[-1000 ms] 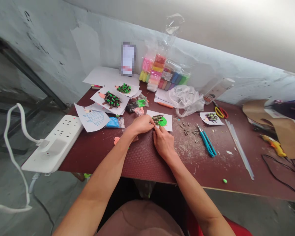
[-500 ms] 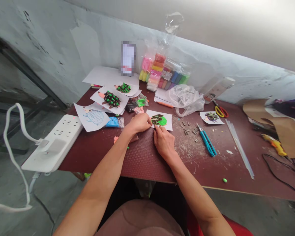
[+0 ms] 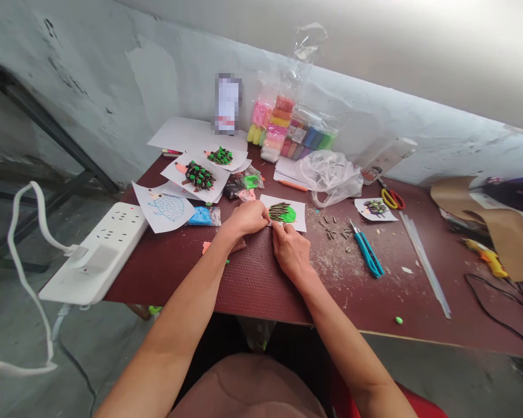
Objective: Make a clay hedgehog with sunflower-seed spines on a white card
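Note:
A small white card [image 3: 300, 209] lies at the middle of the table, bearing a green clay shape [image 3: 290, 214] whose left part is covered with dark striped seeds [image 3: 279, 211]. My left hand [image 3: 251, 217] rests at the card's lower left corner, fingers bent and pressed together. Close to it, my right hand [image 3: 290, 247] touches the card's lower edge with thumb and forefinger nearly together. Whatever either hand pinches is too small or hidden. Loose seeds [image 3: 331, 227] are scattered to the right of the card.
A teal cutter [image 3: 368, 251] lies right of the seeds, near scissors [image 3: 392, 198] and clear glue sticks [image 3: 425, 264]. Finished hedgehog cards [image 3: 218, 174] and a power strip [image 3: 93, 255] are at left. Clay packs [image 3: 283, 128] and a plastic bag [image 3: 331, 174] stand behind.
My right hand's fingertips have shifted very slightly at the card's lower edge. My left hand stays in place.

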A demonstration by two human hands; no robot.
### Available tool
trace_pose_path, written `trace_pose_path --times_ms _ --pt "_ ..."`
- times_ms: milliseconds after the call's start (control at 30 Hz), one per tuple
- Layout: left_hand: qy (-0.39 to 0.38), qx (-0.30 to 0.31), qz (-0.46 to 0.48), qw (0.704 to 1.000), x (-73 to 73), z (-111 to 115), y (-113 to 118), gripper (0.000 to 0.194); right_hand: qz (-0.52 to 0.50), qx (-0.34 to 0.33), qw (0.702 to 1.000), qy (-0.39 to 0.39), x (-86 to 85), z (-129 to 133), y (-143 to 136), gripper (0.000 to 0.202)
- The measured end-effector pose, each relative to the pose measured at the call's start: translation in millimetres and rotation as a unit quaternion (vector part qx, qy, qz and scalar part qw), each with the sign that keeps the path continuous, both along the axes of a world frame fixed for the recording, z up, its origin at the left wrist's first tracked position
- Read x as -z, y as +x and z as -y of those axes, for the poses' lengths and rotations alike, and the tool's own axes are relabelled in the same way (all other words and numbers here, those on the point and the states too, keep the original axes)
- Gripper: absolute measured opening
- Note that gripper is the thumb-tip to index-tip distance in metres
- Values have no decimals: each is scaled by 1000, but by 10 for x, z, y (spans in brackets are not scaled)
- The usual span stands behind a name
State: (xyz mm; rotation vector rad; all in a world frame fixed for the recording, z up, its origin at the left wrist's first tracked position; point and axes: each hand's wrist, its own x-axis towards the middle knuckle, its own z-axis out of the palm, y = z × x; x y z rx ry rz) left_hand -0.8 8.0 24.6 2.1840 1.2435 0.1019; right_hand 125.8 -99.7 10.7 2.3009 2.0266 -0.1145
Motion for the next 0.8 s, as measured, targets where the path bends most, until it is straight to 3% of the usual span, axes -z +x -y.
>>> trace_pose_path --times_ms 800 --pt "0 5 4 1000 7 -1 -6 26 -10 17 1000 6 -18 5 39 46"
